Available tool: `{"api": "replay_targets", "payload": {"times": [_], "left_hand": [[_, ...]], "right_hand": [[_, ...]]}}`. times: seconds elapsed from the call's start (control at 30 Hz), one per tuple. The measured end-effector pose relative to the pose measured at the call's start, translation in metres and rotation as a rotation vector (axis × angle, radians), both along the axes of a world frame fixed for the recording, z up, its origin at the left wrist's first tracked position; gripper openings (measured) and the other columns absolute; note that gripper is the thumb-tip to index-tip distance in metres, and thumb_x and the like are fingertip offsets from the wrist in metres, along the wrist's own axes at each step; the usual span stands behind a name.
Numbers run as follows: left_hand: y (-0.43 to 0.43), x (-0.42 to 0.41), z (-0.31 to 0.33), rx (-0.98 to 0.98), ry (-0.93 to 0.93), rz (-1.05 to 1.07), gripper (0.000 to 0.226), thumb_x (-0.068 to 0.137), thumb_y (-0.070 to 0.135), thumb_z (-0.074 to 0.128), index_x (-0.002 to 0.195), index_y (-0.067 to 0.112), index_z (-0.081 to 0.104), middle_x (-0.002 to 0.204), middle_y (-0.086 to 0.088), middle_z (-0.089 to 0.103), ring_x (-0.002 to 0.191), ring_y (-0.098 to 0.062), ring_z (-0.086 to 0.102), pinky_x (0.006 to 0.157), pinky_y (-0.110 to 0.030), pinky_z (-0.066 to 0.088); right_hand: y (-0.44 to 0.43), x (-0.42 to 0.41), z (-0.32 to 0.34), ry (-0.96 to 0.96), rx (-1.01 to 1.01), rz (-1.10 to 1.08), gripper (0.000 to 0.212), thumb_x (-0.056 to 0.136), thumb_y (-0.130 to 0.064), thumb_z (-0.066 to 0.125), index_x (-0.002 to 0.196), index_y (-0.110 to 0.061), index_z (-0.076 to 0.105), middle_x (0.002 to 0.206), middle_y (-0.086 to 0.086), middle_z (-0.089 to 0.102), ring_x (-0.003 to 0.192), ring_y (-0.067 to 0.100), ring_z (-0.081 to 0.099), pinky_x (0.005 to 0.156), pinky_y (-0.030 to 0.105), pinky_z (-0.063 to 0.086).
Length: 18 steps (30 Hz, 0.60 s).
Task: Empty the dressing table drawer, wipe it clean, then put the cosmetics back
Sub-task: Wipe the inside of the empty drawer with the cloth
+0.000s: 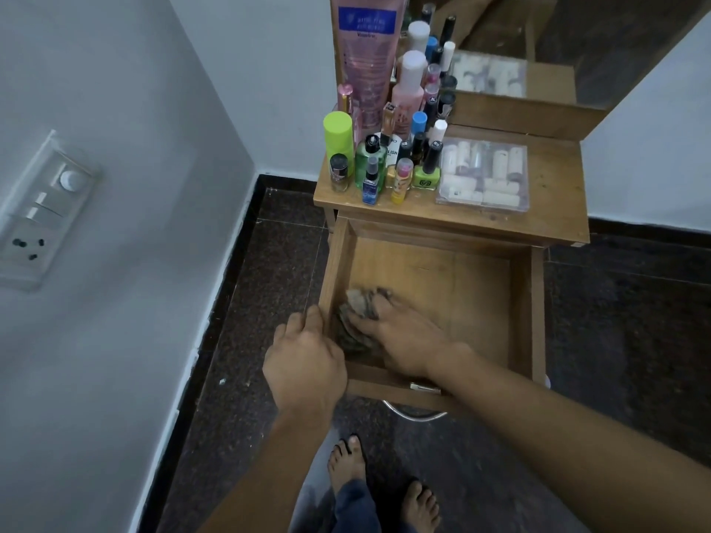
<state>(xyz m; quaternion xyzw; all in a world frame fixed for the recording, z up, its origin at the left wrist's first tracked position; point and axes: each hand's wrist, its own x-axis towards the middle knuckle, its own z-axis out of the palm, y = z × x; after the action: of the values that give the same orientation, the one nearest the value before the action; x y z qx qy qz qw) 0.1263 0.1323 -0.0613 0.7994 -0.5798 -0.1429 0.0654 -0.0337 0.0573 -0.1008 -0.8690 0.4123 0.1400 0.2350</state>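
Wooden and pulled well out, the dressing table drawer (pixel 538 302) shows a bare bottom except for a crumpled grey cleaning cloth (pixel 359 302) lying towards its front left corner. The cosmetics (pixel 384 159) stand crowded on the left half of the dressing table top (pixel 554 209): a tall pink lotion tube (pixel 365 51) at the back edge, a lime-capped spray can (pixel 338 134) on the left edge, and a green nail polish bottle (pixel 425 175) with other small bottles along the front edge. A clear plastic box (pixel 483 175) of white pieces lies just beside them on the right half. A mirror (pixel 538 40) rises behind the top. A switch panel (pixel 42 213) sits on the left wall, and bare feet (pixel 346 459) stand on the dark speckled floor (pixel 269 263) below the drawer's metal handle (pixel 415 413).

The left hand (pixel 304 359) grips the drawer's left wall near the front corner, fingers curled over the rim. The right hand (pixel 404 340) reaches in over the front wall and presses on the cloth with fingers laid fairly flat, grasping nothing.
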Motion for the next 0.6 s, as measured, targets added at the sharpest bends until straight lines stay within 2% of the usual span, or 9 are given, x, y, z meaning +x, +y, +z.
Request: {"api": "replay_targets", "payload": {"times": [0.03, 0.1, 0.2, 0.27, 0.33, 0.4, 0.47, 0.53, 0.6], "left_hand": [[0.0, 0.0, 0.001, 0.006, -0.004, 0.0, 0.06, 0.081, 0.026, 0.027, 0.123, 0.01, 0.067, 0.097, -0.009, 0.066, 0.086, -0.03, 0.061, 0.062, -0.04, 0.054], [0.001, 0.0, 0.0, 0.024, -0.017, -0.002, 0.05, 0.082, 0.019, 0.04, 0.123, 0.01, 0.067, 0.096, -0.009, 0.066, 0.085, -0.03, 0.061, 0.061, -0.039, 0.052], [0.001, 0.0, -0.003, 0.024, -0.033, -0.006, 0.045, 0.079, 0.011, 0.053, 0.121, 0.008, 0.069, 0.095, -0.009, 0.067, 0.083, -0.03, 0.062, 0.06, -0.039, 0.052], [0.001, 0.0, -0.006, 0.007, -0.03, -0.004, 0.047, 0.079, 0.013, 0.048, 0.12, 0.008, 0.069, 0.094, -0.009, 0.067, 0.083, -0.03, 0.061, 0.06, -0.039, 0.053], [0.001, 0.0, -0.006, -0.002, -0.025, -0.001, 0.047, 0.08, 0.012, 0.047, 0.121, 0.009, 0.069, 0.094, -0.008, 0.066, 0.084, -0.03, 0.061, 0.06, -0.039, 0.053], [0.001, 0.0, -0.006, -0.016, -0.028, 0.008, 0.045, 0.079, 0.01, 0.051, 0.121, 0.01, 0.068, 0.094, -0.008, 0.066, 0.085, -0.03, 0.061, 0.061, -0.039, 0.053], [0.002, 0.0, -0.005, -0.018, -0.03, 0.011, 0.044, 0.079, 0.008, 0.054, 0.12, 0.011, 0.068, 0.094, -0.007, 0.065, 0.086, -0.029, 0.061, 0.061, -0.038, 0.051], [0.002, 0.0, -0.006, -0.021, -0.023, 0.015, 0.042, 0.079, 0.007, 0.054, 0.119, 0.013, 0.068, 0.093, -0.005, 0.064, 0.086, -0.028, 0.059, 0.06, -0.037, 0.051], [0.001, 0.002, -0.007, -0.01, -0.012, 0.014, 0.039, 0.079, 0.009, 0.052, 0.115, 0.014, 0.066, 0.092, -0.003, 0.062, 0.086, -0.025, 0.058, 0.059, -0.036, 0.051]], "right_hand": [[0.005, -0.009, 0.001, 0.028, 0.022, 0.001, 0.077, 0.094, -0.027, 0.064, 0.159, -0.037, 0.026, 0.156, 0.016, 0.024, 0.144, 0.04, 0.028, 0.116, 0.048, 0.037], [0.016, -0.029, -0.001, 0.039, 0.006, -0.183, 0.078, 0.089, -0.023, 0.064, 0.158, -0.035, 0.03, 0.151, 0.013, 0.029, 0.14, 0.039, 0.034, 0.111, 0.046, 0.043], [0.016, -0.037, 0.0, -0.116, -0.013, -0.827, 0.077, 0.093, -0.022, 0.058, 0.161, -0.024, 0.022, 0.149, 0.018, 0.032, 0.131, 0.043, 0.046, 0.11, 0.043, 0.04], [-0.004, -0.02, -0.006, -0.395, 0.142, -1.262, 0.075, 0.097, -0.023, 0.056, 0.163, -0.022, 0.02, 0.157, 0.017, 0.029, 0.139, 0.04, 0.04, 0.118, 0.039, 0.032], [-0.02, 0.011, -0.017, -0.815, 0.226, -1.532, 0.075, 0.095, -0.023, 0.057, 0.162, -0.021, 0.024, 0.158, 0.011, 0.035, 0.144, 0.035, 0.038, 0.123, 0.041, 0.027], [-0.038, 0.041, -0.014, -1.167, 0.2, -1.707, 0.078, 0.092, -0.021, 0.059, 0.162, -0.022, 0.024, 0.157, 0.007, 0.039, 0.145, 0.028, 0.039, 0.124, 0.044, 0.027], [-0.062, 0.06, -0.002, -1.361, 0.15, -1.875, 0.075, 0.094, -0.01, 0.058, 0.161, -0.019, 0.025, 0.155, 0.008, 0.04, 0.141, 0.025, 0.042, 0.123, 0.041, 0.029], [-0.082, 0.074, 0.006, -1.443, 0.112, -2.002, 0.07, 0.094, -0.001, 0.054, 0.158, -0.015, 0.029, 0.15, 0.011, 0.045, 0.137, 0.027, 0.048, 0.117, 0.038, 0.037], [-0.084, 0.093, 0.009, -1.422, 0.164, -1.975, 0.059, 0.096, -0.006, 0.055, 0.152, -0.015, 0.038, 0.143, 0.009, 0.054, 0.129, 0.026, 0.055, 0.102, 0.031, 0.045]]}}
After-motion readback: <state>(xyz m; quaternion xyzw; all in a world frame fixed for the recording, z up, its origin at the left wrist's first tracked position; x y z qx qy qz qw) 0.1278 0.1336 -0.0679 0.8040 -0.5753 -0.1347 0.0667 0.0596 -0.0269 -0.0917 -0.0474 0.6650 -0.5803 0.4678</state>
